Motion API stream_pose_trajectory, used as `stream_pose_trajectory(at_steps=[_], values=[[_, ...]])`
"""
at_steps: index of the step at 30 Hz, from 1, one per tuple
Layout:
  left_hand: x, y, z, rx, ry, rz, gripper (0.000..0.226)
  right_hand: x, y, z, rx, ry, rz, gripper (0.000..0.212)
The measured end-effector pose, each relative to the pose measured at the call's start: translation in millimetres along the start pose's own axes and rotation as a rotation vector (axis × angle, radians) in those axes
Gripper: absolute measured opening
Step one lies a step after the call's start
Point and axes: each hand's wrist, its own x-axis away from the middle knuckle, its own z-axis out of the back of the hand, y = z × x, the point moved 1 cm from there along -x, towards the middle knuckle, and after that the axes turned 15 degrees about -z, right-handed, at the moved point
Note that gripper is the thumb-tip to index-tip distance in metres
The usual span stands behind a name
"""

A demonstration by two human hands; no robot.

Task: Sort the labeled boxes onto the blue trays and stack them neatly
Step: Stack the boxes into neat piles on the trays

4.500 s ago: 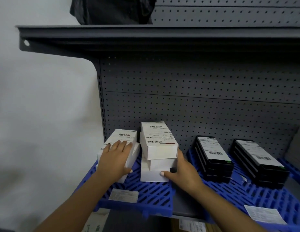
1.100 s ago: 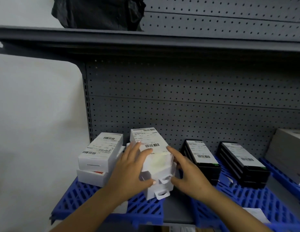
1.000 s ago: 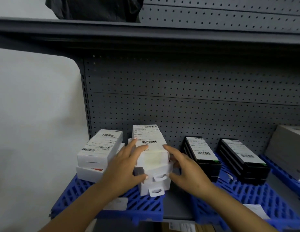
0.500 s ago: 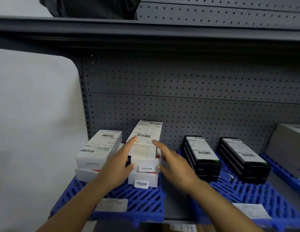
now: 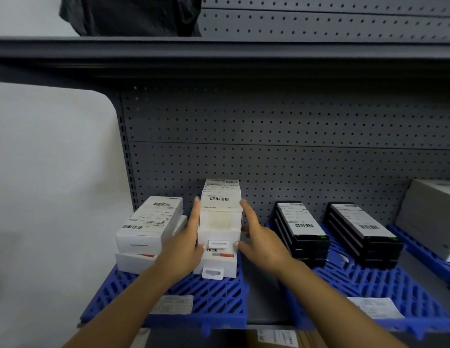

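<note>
A stack of three white labeled boxes (image 5: 220, 222) stands on the left blue tray (image 5: 213, 295), squared up and upright. My left hand (image 5: 183, 244) lies flat against the stack's left side and my right hand (image 5: 261, 239) against its right side, fingers extended, so the stack is pressed between them. Just left of it sits a second stack of two white labeled boxes (image 5: 151, 222), touching my left hand. Two stacks of black labeled boxes (image 5: 301, 229) (image 5: 362, 232) rest on the right blue tray (image 5: 369, 280).
A grey-white carton (image 5: 430, 217) sits at the far right on another blue tray. Paper labels (image 5: 172, 303) (image 5: 374, 306) lie at the trays' front edges. The pegboard wall is close behind, a dark shelf overhangs with a black bag (image 5: 133, 16), and a cardboard box (image 5: 276, 337) is below.
The middle white stack, tilted and fanned out between my hands a second ago, now rests square and upright on the tray. Both hands slid up along its sides.
</note>
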Motion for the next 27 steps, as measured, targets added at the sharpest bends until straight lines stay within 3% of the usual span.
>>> stream_pose_trajectory(at_steps=[3, 7, 9, 12, 15, 20, 27], values=[[12, -10, -8, 0.141, -0.001, 0.068, 0.120, 10, 13, -12, -0.012, -0.045, -0.073, 0.106], [25, -22, -15, -0.001, -0.164, 0.115, 0.110, 22, 23, -19, 0.120, -0.145, -0.060, 0.068], [25, -27, -17, -0.078, -0.183, 0.109, 0.092, 24, 24, -23, 0.133, -0.158, -0.026, 0.057], [22, -19, -16, -0.146, -0.151, 0.104, 0.049, 20, 23, -32, 0.163, -0.162, 0.003, 0.049], [18, -14, -16, -0.140, -0.115, 0.120, 0.031, 13, 22, -37, 0.151, -0.185, -0.005, 0.042], [6, -15, -19, -0.061, -0.073, 0.092, 0.023, 3, 23, -40, 0.159, -0.178, -0.035, 0.034], [-8, -26, -24, 0.027, -0.041, 0.113, 0.030, -11, 29, -44, 0.250, -0.126, -0.046, 0.030]])
